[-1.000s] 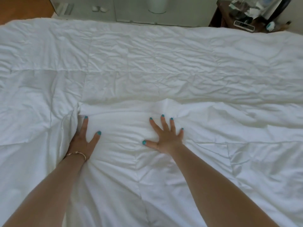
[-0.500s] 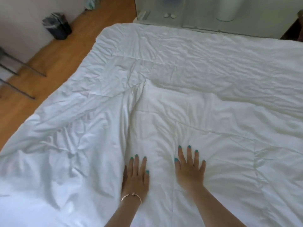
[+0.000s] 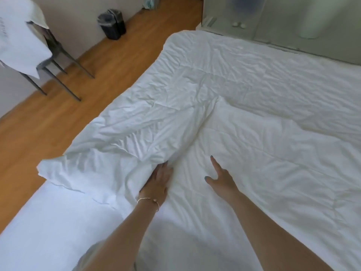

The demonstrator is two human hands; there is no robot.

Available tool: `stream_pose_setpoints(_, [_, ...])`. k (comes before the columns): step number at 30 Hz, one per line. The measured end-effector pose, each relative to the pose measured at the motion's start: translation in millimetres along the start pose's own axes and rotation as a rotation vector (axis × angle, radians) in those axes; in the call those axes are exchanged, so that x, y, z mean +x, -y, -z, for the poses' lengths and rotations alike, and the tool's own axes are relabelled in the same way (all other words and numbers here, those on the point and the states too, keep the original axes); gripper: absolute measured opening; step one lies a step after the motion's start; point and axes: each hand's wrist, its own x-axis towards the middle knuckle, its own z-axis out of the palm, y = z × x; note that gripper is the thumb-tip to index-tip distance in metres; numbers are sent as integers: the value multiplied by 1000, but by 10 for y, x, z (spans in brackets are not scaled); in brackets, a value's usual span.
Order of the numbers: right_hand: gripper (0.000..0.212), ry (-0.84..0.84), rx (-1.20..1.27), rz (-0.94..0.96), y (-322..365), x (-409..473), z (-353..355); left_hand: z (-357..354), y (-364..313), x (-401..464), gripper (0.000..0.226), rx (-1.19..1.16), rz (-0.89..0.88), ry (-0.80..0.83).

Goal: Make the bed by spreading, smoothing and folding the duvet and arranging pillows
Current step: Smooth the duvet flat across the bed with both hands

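Now press your flat, open left hand (image 3: 159,179) outward under the duvet (image 3: 244,118) ridge (image 3: 148,137) while your open, empty right hand (image 3: 220,178) pins the smoothed panel.

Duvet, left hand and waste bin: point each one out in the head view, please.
duvet (image 3: 254,106): head view, on its wrinkled top surface.
left hand (image 3: 159,180): head view, on the back of the hand.
waste bin (image 3: 111,24): head view, on its dark side wall.

duvet (image 3: 254,106): white, wrinkled | spread over bed | left edge bunched into ridge
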Motion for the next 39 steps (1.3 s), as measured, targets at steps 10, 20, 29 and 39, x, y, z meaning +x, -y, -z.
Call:
stream_pose_setpoints(10, [126, -192, -139, 125, 2028, 1131, -1054, 323, 1642, 524, 107, -34, 151, 9])
stream_pose_setpoints(20, [56, -405, -94, 13, 2906, 1849, -981, 1310, 3080, 1900, 71, -22, -240, -40])
stream_pose_setpoints(29, [93, -346, 69, 129, 3213, 2452, -601, 1575, 3006, 3076, 87, 159, 15, -91])
stream_pose_setpoints(39, [86, -241, -313, -508, 1724, 1621, -1656, 6, 2256, 2215, 88, -159, -4, 335])
